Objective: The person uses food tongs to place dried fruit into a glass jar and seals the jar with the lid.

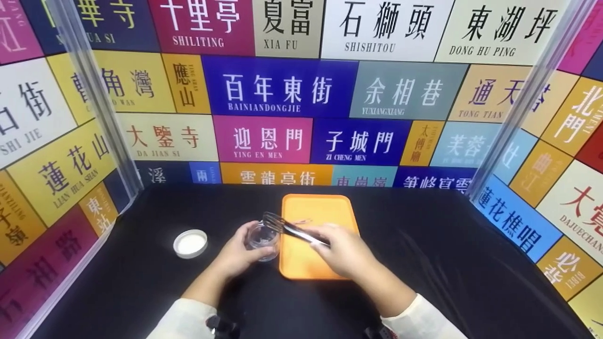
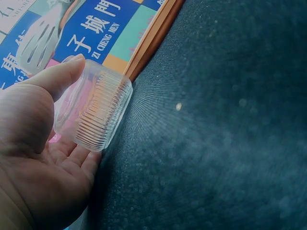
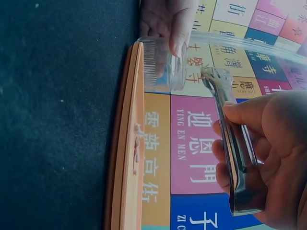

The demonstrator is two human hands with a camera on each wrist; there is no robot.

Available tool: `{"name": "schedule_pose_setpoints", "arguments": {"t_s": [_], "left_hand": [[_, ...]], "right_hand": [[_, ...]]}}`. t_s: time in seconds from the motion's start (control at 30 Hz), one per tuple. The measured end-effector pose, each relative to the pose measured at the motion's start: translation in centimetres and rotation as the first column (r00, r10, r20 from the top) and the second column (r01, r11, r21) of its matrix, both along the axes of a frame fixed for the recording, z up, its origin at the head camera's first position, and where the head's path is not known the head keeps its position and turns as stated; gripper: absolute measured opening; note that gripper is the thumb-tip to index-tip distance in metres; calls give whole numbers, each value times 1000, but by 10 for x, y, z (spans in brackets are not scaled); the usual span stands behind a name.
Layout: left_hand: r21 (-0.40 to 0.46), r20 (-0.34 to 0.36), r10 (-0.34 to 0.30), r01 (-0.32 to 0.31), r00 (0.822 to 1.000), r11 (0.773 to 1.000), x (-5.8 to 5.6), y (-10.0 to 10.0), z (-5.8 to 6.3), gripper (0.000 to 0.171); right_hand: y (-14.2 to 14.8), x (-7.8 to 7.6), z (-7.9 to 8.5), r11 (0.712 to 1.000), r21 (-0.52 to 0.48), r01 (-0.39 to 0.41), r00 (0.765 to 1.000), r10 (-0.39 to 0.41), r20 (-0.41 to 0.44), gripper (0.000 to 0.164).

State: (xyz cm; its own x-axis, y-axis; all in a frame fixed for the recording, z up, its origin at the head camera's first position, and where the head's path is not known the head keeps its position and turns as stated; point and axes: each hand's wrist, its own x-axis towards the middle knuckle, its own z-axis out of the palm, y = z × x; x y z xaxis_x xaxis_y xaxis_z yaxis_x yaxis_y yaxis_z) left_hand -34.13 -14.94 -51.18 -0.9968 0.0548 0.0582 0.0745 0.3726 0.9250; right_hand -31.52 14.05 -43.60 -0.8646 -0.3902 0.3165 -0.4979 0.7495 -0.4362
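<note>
My left hand (image 1: 238,252) grips a small clear jar (image 1: 262,241) with ribbed sides, thumb on one side and fingers round the other. The jar is beside the left edge of an orange tray (image 1: 297,266). In my right hand (image 1: 346,249) is a pair of metal tongs (image 3: 235,158), held between thumb and fingers. The tongs' slotted tips (image 2: 41,43) are over the jar's mouth. Something small and pale seems to sit between them in the right wrist view, too unclear to name. Several small pale pieces (image 3: 137,143) lie on the tray.
A round white lid (image 1: 190,244) lies on the black cloth (image 1: 155,212), left of my left hand. Panels printed with place names (image 1: 282,89) stand behind and at both sides of the table. A tiny pale speck (image 2: 179,106) shows on the cloth.
</note>
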Motion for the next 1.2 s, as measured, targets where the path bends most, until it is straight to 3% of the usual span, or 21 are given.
{"name": "schedule_pose_setpoints", "arguments": {"t_s": [0.27,0.47,0.67,0.9,1.2], "left_hand": [[19,-7,-11,11,1000,1000,0,1,0,96],[7,4,-5,4,1000,1000,2,1,1,96],[12,10,1,-1,1000,1000,1,2,1,95],[0,-2,4,-4,1000,1000,1,2,1,94],[-6,13,4,-4,1000,1000,1,1,1,99]], "right_hand": [[1,-1,0,1000,-4,-2,1000,2,20,45],[6,-5,1,997,-8,81,996,-80,35,51],[19,-20,-1,988,-1,153,987,-152,59,54],[35,-37,-12,971,20,236,957,-236,169,57],[50,-52,-30,963,55,265,938,-271,214,55]]}}
